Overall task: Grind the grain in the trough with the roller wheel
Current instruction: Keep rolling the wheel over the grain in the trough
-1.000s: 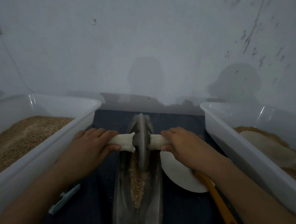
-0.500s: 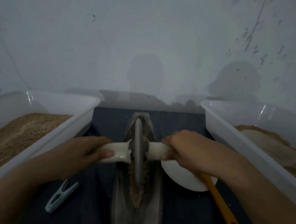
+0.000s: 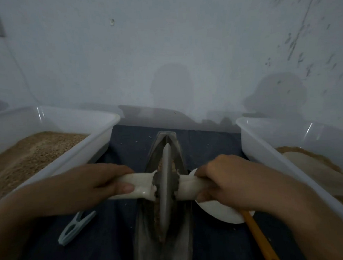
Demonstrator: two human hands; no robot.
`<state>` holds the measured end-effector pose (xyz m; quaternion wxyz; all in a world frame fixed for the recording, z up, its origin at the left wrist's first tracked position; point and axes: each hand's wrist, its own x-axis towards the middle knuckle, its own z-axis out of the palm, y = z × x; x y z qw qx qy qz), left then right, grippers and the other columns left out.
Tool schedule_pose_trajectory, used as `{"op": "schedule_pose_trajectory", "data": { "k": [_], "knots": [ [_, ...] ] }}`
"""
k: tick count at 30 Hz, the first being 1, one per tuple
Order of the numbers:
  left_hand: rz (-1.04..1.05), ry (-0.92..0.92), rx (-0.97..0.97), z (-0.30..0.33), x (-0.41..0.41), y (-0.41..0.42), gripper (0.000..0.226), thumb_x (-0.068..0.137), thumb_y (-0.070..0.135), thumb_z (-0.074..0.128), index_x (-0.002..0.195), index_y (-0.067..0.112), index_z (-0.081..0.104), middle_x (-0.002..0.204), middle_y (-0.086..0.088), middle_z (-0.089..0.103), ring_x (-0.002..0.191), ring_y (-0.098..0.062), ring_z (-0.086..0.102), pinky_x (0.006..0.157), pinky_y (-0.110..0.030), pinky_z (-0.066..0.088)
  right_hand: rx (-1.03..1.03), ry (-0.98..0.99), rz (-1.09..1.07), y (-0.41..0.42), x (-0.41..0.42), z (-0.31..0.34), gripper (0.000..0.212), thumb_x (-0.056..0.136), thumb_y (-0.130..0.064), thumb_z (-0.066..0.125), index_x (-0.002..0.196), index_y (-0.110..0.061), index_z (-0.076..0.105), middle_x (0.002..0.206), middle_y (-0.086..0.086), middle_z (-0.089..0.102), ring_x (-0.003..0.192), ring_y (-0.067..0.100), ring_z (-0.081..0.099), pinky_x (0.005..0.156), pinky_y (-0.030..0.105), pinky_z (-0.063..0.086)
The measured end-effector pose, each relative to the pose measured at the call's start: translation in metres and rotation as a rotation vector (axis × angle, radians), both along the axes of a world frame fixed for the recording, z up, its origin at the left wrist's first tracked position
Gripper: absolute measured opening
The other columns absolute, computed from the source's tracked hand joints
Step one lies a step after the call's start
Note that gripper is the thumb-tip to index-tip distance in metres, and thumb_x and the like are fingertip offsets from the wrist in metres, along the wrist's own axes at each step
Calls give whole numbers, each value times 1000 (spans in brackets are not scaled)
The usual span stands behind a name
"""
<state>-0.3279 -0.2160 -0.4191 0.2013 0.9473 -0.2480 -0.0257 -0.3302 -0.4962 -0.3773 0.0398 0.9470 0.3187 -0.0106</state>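
Grain (image 3: pixel 157 212) lies along the metal trough (image 3: pixel 182 244), under the upright roller wheel (image 3: pixel 166 188). Left hand (image 3: pixel 94 184) and right hand (image 3: pixel 232 183) each curl their fingers round the white axle handle (image 3: pixel 138 186) either side of the wheel.

Two bare forearms come in from the bottom corners, each ending in a bare hand. The left hand (image 3: pixel 98 183) shows its back and a thumb with a short, plain nail, trimmed close and without polish. The right hand (image 3: pixel 232 183) shows its back and knuckles; its nails are turned out of sight. No sleeve, cuff, glove, ring, watch or band shows on either wrist or forearm as far as the picture's edge. Both arms are slim and smooth, with no marks or scars that can be made out in the dim light. The near parts of both forearms are blurred and in shadow.
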Motion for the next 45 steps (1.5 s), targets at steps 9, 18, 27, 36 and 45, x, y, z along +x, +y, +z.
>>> {"op": "schedule_pose_trajectory", "data": {
  "k": [9, 18, 27, 36, 45],
  "knots": [
    [208, -243, 133, -11, 14, -21, 64, 73, 71, 18, 121, 41, 48, 112, 17, 56, 106, -4, 51, 90, -26, 37, 121, -61, -140, 5, 34, -18, 20, 94, -29, 51, 109, -19, 58, 103, 3, 59, 91, 16, 55, 64, 25, 39],
    [208, -397, 243, -14, 17, -23, 52, 84, 62, 21, 124, 38, 43, 107, 20, 50, 104, -2, 48, 82, -22, 29, 136, -173, -96, 2, 40, -28, 29, 92, -37, 52, 115, -20, 54, 111, -1, 57, 102, 15, 49, 71, 26, 29],
    [-14, 116, -58, 5, -6, -3, 36, 82, 70, 34, 105, 50, 54, 96, 22, 63, 90, 4, 59, 82, -28, 48, 6, 98, -22, 0, -11, 10, 26, 86, -50, 55, 72, -30, 47, 68, -10, 48, 58, 2, 45, 48, 19, 29],
    [309, -588, 173, -26, 20, -34, 72, 82, 63, 20, 121, 17, 60, 106, -4, 65, 98, -27, 61, 82, -37, 41, 162, -322, -100, 4, 53, -42, 37, 95, -24, 48, 131, -17, 42, 125, 2, 51, 113, 17, 42, 84, 24, 29],
    [20, 26, -14, -4, 2, 1, 60, 71, 86, 25, 108, 49, 53, 95, 21, 64, 88, 6, 59, 82, -29, 49, 0, -100, 19, 2, 4, -6, 23, 90, -37, 55, 98, -16, 61, 86, -2, 57, 78, 11, 54, 57, 22, 31]
  ]
}}
